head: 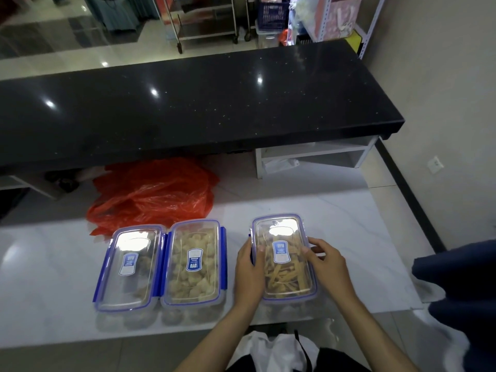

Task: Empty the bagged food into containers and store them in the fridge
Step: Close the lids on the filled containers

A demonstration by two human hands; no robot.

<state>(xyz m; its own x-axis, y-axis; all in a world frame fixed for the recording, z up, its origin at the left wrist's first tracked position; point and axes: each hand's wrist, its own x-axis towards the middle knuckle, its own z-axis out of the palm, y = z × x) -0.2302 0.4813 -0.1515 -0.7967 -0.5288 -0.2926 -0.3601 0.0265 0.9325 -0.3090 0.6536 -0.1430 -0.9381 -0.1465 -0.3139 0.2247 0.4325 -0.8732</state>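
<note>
Between both hands: right container (pixel 285 257), left hand (pixel 248 272) and right hand (pixel 328 267) fingers curled gripping its sides.

Three lidded boxes in row on white counter (pixel 349 224). Left box (pixel 128 267) and middle box (pixel 194 261) touching, no gap for fingers. Open gap between middle box and right box (pixel 285 257), half filled by left hand (pixel 248 269). Right hand (pixel 326 264) blocks right side. Orange bag (pixel 155 194) heaped behind left boxes. Bare counter far left and behind right box. Black ledge (pixel 188 108) overhangs back.
</note>
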